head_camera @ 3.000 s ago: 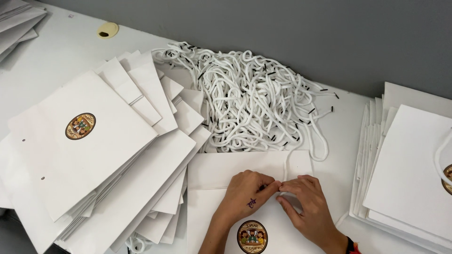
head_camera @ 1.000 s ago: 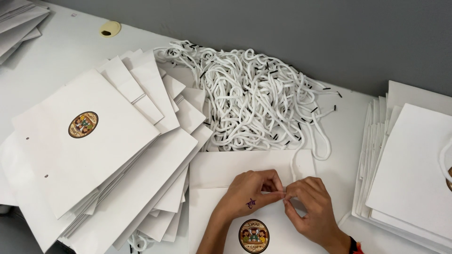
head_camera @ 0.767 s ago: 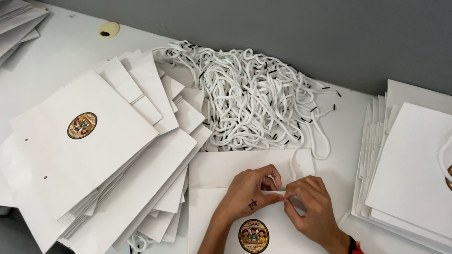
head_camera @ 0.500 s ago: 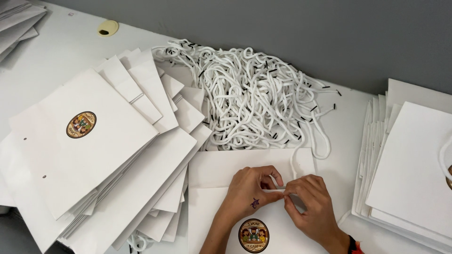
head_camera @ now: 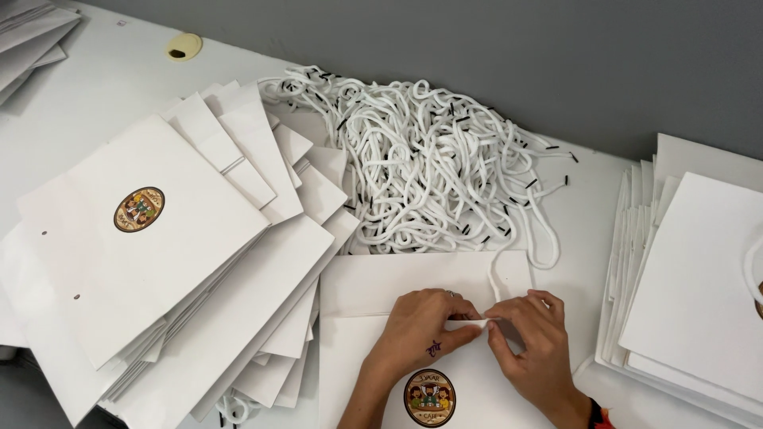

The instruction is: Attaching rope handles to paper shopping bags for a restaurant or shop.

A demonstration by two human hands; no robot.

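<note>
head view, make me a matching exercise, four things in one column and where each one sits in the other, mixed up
Things:
1. cord pile
2. fanned bag stack
3. yellow disc
4. bag under the hands

Places:
A. far left corner of the table
B. bottom centre, nearest the person
C. left side of the table
D. middle, against the grey wall

Pairs: 1-D, 2-C, 3-A, 4-B
</note>
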